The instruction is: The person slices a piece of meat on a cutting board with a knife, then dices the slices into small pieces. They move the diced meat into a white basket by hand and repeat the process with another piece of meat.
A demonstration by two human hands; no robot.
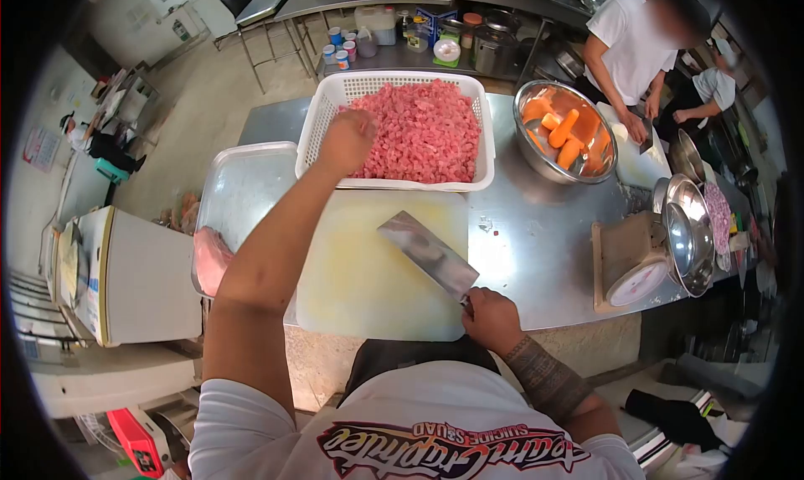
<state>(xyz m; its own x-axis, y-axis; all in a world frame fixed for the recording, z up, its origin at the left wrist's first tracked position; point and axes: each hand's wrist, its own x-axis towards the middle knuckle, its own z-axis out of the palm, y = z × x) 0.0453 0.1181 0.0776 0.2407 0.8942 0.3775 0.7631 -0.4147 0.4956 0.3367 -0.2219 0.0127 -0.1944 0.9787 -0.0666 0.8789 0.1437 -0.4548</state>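
My right hand [492,319] is wrapped round the handle of a cleaver [429,254], whose broad blade lies over the right part of a pale cutting board [360,266]. My left hand [347,141] is at the left side of a white perforated basket [311,136], beside the heap of diced pink meat [423,132]; its fingers are curled, and whether they hold anything is hidden. A larger piece of raw meat [211,260] rests in a metal tray [243,183] left of the board, partly behind my left forearm.
Right of the basket stands a steel bowl [603,157] with carrots [565,128]. A scale [632,266] with metal bowls is at the right. Beyond it a person [632,49] holds a knife over another board [641,166]. Another person [100,145] sits far left.
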